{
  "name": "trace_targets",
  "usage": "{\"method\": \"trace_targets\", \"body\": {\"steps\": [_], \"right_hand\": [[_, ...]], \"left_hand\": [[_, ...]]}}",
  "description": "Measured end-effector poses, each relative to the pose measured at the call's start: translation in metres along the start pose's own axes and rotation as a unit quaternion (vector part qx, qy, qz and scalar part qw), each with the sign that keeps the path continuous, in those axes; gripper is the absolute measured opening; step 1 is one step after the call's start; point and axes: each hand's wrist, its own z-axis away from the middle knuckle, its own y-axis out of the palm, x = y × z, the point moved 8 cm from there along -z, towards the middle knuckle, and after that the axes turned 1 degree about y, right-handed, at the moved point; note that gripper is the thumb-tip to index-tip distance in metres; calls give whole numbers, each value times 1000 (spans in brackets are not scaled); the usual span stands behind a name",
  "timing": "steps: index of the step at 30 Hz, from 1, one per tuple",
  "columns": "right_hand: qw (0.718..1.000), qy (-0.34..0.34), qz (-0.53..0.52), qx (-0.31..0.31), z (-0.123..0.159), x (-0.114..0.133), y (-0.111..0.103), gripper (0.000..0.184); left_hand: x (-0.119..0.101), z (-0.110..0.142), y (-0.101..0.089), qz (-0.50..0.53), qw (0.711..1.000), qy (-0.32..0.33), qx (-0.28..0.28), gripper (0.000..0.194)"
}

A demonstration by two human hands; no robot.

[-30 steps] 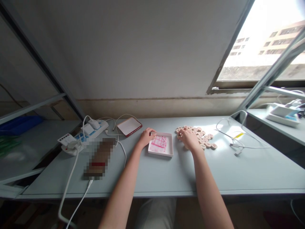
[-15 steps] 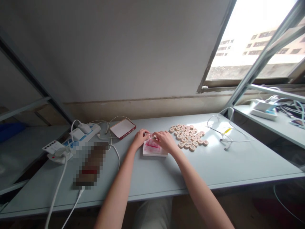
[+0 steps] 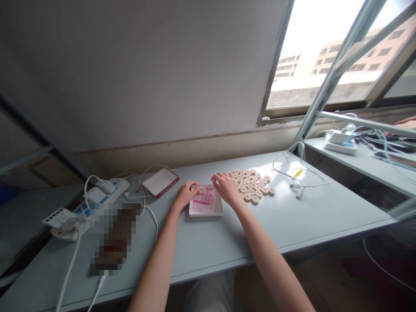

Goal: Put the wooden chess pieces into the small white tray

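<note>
A shallow white box (image 3: 205,213) with pink marker lines on its floor lies on the desk in front of me. Two round wooden Chinese chess pieces (image 3: 202,190) sit side by side at its far left corner. My left hand (image 3: 186,194) is closed around that corner, its thumb reaching over the rim against the pieces. Above the box's far right corner, my right hand (image 3: 225,187) has its fingers apart and shows nothing in them. Just right of it, several more Chinese chess pieces (image 3: 251,186) lie face up in a loose cluster, the nearest partly hidden by the hand.
A red-edged box lid (image 3: 160,182) lies at the back left, near power strips (image 3: 110,190) and white cables. A pixelated object (image 3: 117,238) lies at the left front. Coiled cable (image 3: 302,185) rests at the right. Another person's hand (image 3: 406,123) shows over the neighbouring desk.
My right hand has left the box's far edge and moved right, toward the cluster. Two pieces now show in the box corner by my left hand. The view has turned slightly right.
</note>
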Motion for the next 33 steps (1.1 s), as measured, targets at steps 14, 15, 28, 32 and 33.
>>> {"method": "trace_targets", "body": {"steps": [14,15,28,32,33], "right_hand": [[977,145,156,23,10,-53,7,21],[976,150,154,26,10,-55,7,20],[998,53,20,34,9,-31,6,27],[997,30,33,68,10,-28,17,26],[997,32,39,61,9,-28,16,27]], "left_hand": [[10,-1,2,12,1000,-28,-4,22],[10,-1,2,12,1000,-27,-6,22],[7,-2,2,4,999,-32,8,24],[-1,2,3,19,999,-19,39,29],[-3,3,5,22,998,-16,53,32]]}}
